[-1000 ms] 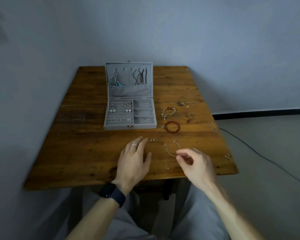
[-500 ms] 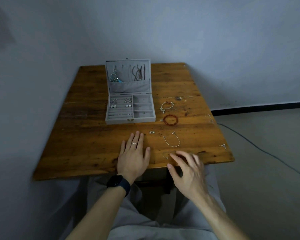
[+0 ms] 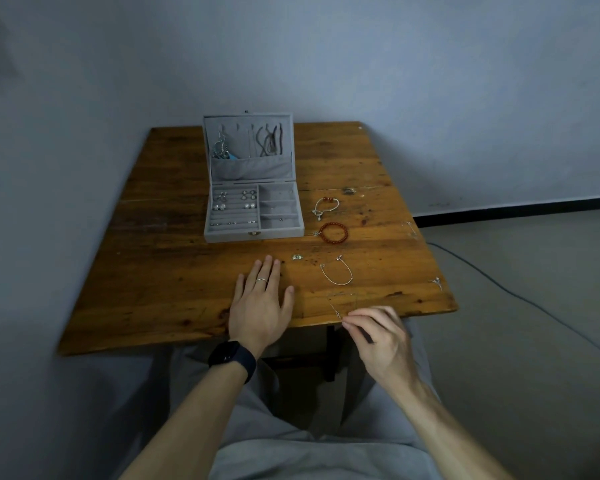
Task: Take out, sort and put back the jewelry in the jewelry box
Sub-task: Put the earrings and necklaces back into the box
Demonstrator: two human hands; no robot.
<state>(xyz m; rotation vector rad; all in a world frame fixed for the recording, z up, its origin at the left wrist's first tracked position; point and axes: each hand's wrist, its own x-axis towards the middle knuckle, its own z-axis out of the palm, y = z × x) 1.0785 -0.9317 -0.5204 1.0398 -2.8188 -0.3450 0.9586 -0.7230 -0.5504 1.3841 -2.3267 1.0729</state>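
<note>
— Room and surface?

— Seated at a worn wooden table [image 3: 174, 299], set against a blue-grey wall [image 3: 430, 81]. Grey floor [image 3: 534, 323] to the right, crossed by a dark cable [image 3: 499, 287].

— Hands?

— Left hand [image 3: 257, 306] laid palm down near the table's front edge, fingers straight and holding nothing. Wore a ring [image 3: 261, 280] on one finger and a dark watch [image 3: 231, 358] at the wrist. Right hand [image 3: 378, 337] held at the front edge, right of the left hand, thumb and forefinger pinched on the near end of a fine chain [image 3: 333, 304].

— And the jewelry?

— Chain: very thin, run back from the pinch onto the wood, hard to follow. Just beyond it, a silver bracelet [image 3: 336, 275] in an open loop, with two studs [image 3: 296, 257] to its left. Farther back, a red bracelet [image 3: 333, 232], then a cord bracelet [image 3: 324, 206]. Left of those, near the table's middle, a grey box [image 3: 253, 233]. Stood open, lid [image 3: 250, 168] upright, hung with necklaces above a pocket. Held earrings in the slotted left half; bits on the right too small to tell.
</note>
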